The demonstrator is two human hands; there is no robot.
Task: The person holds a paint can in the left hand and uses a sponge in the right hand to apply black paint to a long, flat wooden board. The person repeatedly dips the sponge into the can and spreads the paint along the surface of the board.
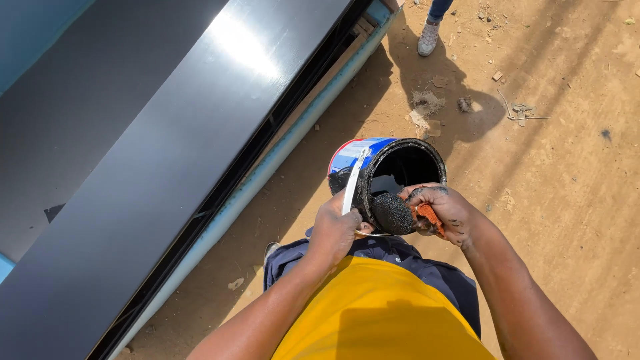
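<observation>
Left hand (pixel 335 230) grips paint can (pixel 383 177) by its side and metal handle (pixel 353 183), can tilted, open mouth toward person. Right hand (pixel 445 212), paint-stained, at can's rim, pinches orange sponge (pixel 402 213), its black-soaked end touching the rim. Glossy black panel (pixel 167 153) lies left of can, on a pale blue frame (pixel 293 130). Dirt ground (pixel 553 167) right of can. Another person's shoe (pixel 428 39) beyond can, well apart.
</observation>
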